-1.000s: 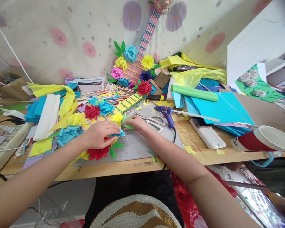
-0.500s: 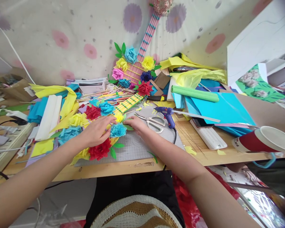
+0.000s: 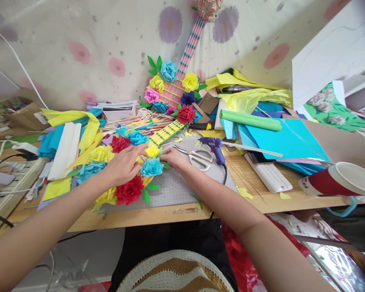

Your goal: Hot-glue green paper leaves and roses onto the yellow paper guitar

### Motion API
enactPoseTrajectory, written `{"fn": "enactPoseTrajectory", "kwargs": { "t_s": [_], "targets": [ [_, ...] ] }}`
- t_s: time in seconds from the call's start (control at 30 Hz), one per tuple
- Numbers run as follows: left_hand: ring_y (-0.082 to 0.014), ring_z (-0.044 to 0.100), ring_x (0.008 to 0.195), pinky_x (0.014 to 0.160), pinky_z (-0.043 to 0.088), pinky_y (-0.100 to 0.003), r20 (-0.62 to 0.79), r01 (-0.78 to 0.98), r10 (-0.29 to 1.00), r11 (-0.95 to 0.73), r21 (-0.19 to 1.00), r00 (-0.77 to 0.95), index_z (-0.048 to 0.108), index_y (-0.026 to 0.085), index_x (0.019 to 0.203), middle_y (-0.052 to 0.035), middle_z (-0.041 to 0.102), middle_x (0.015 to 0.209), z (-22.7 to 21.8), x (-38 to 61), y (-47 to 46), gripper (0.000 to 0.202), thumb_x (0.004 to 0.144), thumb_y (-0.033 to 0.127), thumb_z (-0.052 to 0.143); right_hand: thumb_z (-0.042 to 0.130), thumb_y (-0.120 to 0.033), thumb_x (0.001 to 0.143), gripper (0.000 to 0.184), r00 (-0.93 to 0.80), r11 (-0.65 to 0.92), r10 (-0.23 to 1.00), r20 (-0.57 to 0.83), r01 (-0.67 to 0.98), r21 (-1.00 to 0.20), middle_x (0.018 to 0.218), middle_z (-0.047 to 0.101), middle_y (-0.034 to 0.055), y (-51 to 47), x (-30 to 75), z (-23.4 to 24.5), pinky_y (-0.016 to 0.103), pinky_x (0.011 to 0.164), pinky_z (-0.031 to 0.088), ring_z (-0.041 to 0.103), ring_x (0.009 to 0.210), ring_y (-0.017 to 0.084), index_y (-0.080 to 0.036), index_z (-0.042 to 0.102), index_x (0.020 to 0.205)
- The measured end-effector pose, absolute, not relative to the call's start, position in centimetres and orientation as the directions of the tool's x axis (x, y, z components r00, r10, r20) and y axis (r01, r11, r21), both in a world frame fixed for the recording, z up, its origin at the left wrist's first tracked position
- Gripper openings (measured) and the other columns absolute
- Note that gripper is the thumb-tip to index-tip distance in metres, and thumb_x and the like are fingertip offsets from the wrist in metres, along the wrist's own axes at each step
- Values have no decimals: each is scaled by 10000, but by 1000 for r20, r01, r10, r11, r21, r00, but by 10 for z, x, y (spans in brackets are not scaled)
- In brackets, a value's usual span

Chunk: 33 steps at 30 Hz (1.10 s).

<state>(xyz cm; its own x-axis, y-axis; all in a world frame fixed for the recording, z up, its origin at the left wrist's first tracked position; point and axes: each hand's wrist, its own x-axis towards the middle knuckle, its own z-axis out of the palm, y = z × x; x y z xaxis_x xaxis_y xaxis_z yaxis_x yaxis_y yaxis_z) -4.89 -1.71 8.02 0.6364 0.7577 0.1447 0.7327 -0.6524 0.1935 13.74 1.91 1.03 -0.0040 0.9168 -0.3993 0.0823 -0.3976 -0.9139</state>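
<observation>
A paper-flower guitar lies on the grey cutting mat [image 3: 182, 190], its yellow neck [image 3: 167, 133] with green bars pointing away to the right. My left hand [image 3: 123, 165] rests over the guitar's body, index finger stretched towards a small yellow flower [image 3: 152, 151], the other fingers loosely bent. From the right, my right hand [image 3: 174, 159] reaches in beside the blue paper flower [image 3: 151, 167], thumb and finger pinched at a green paper leaf [image 3: 166, 165]. The exact grip is partly hidden. A red paper flower [image 3: 129, 190] sits below my left hand.
Scissors [image 3: 197, 156] and a purple glue gun [image 3: 213, 148] lie right of my right hand. A paper cup [image 3: 337, 178] stands near the right edge. Crepe paper [image 3: 65, 150] and a power strip [image 3: 15, 186] are at left. A pink flower guitar [image 3: 173, 91] leans on the wall.
My left hand's index finger has straightened and shifted slightly up and left. My right hand stays at nearly the same spot; the view has shifted slightly.
</observation>
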Motion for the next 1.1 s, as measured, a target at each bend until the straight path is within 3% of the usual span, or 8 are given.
{"fn": "enactPoseTrajectory", "kwargs": {
  "t_s": [0.13,0.53,1.1],
  "targets": [
    [-241,451,1191,993,372,-441,177,770,793,-608,191,583,248,169,1371,-64,594,1163,83,-56,-16,599,784,131,363,637,-129,587,233,-58,-409,908,-415,93,-908,392,400,-115,20,138,12,181,381,216,322,359,42,-195,420,638],
    [-246,445,1193,988,373,-413,44,798,814,-578,171,579,227,127,1383,-68,610,1150,80,-57,-17,640,758,120,366,628,-119,591,216,-109,-403,900,-421,152,-902,343,377,-99,20,142,18,188,346,159,289,325,39,-189,425,570],
    [-244,471,1163,982,372,-400,23,777,794,-600,190,607,223,125,1386,-79,599,1163,84,-56,-17,673,728,81,358,627,-76,605,293,-137,-424,884,-447,165,-890,323,349,-106,24,140,20,175,324,174,279,304,35,-197,368,542]
  ]
}}
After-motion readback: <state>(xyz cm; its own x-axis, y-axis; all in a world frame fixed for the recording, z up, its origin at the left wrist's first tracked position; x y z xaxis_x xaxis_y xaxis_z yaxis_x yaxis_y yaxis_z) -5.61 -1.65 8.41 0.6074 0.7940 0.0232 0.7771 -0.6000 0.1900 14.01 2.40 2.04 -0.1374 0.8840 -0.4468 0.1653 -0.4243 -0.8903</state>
